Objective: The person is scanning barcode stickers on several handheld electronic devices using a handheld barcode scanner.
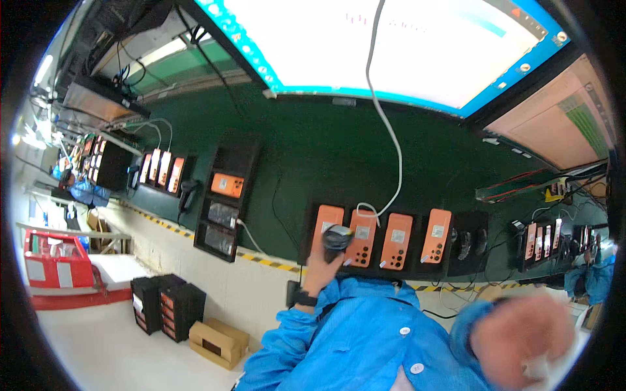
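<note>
My left hand (318, 270), with a black band at its wrist, is closed around a black handheld barcode scanner (337, 240). The scanner is held over the leftmost of several orange phones (398, 240) that lie in a row in a black tray (313, 225), partly covering that phone. A small light-coloured label shows on each of the uncovered phones. My right hand (521, 339) is raised at the lower right, close to the camera and away from the tray. It is badly blurred, so its fingers cannot be made out.
Above the green bench (293, 143) stands a large bright monitor (404, 52), and a pale cable (391, 130) hangs before it down to the phones. Another black tray (228, 163) with one orange phone lies to the left. Black crates (179, 309) and a cardboard box (218, 342) stand on the floor.
</note>
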`<state>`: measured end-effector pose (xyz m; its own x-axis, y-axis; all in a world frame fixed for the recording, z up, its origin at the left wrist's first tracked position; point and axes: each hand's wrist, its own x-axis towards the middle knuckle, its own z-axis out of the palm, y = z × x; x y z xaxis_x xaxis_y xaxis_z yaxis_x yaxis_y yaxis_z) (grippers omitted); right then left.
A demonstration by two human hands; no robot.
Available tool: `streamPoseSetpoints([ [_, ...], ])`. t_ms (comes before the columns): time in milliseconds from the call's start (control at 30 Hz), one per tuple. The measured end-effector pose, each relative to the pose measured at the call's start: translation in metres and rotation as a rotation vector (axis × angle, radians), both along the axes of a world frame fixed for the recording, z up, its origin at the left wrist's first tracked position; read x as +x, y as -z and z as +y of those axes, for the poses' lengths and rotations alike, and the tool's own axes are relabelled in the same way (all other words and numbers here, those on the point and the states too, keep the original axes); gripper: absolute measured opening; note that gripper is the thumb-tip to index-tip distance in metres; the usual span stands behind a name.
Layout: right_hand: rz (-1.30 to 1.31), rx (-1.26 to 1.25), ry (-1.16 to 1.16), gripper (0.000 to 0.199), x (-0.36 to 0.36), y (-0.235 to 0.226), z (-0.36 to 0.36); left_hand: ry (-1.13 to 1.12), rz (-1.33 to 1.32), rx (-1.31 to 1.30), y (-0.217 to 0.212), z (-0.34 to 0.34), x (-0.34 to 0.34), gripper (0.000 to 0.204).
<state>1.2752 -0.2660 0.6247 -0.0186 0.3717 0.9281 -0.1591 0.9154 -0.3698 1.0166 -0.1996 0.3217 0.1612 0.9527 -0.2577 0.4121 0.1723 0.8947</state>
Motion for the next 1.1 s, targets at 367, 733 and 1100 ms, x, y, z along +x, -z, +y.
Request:
streamPoseSetpoints([
  [367,-0.849,-1.333,0.872,0.024,-0.047,0.328,0.092,-0.33,0.479,0.079,0.113,0.106,-0.104,0.039],
  [733,-0.894,-1.122,0.947,0.019,-0.044,0.346,0.1,0.055,0.298,0.157,0.026,0.048,0.005,0.021],
  [1100,-1.03,-1.164,0.92,0.021,-0.04,0.371,0.09,0.094,0.137,0.278,0.074,0.012,0.066,0.052],
])
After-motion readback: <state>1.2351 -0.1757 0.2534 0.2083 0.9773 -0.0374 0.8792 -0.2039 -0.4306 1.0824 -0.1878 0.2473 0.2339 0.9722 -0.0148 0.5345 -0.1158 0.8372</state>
